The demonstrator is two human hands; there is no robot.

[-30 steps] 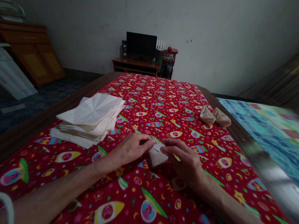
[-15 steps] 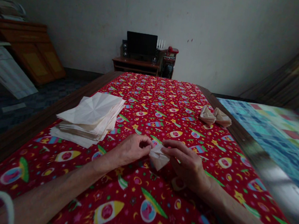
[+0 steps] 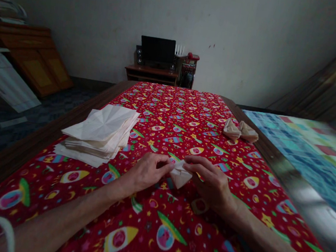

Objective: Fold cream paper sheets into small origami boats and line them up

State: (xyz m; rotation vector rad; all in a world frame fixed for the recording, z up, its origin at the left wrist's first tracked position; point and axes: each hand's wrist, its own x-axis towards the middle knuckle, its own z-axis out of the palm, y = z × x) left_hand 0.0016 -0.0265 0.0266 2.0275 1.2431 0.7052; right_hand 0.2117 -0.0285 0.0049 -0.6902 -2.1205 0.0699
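A small folded piece of white paper [image 3: 180, 176] is held between my two hands, its lower corner pointing toward me. My left hand [image 3: 152, 170] pinches its left edge between thumb and forefinger. On the other side my right hand [image 3: 211, 183] grips the top right part, with the thumb mostly hidden under the fingers. To the left lies a stack of creased paper sheets [image 3: 104, 125], the top one marked with folds that fan out from its middle. Two bundles of folded paper [image 3: 231, 129] [image 3: 248, 132] sit together at the right.
A red patterned cloth [image 3: 184, 115] covers the table, whose dark wooden border [image 3: 73, 131] shows along the sides. A pale curved cable or tube [image 3: 2, 222] crosses the lower left corner. Beyond stand a monitor [image 3: 157, 53] and a wooden cabinet [image 3: 39, 54]; a bright-coloured bed [image 3: 299, 149] is at right.
My left fingers have closed in on the paper's upper left edge, and the paper has shifted and turned slightly. The right hand keeps its grip. The whole view has moved a little.
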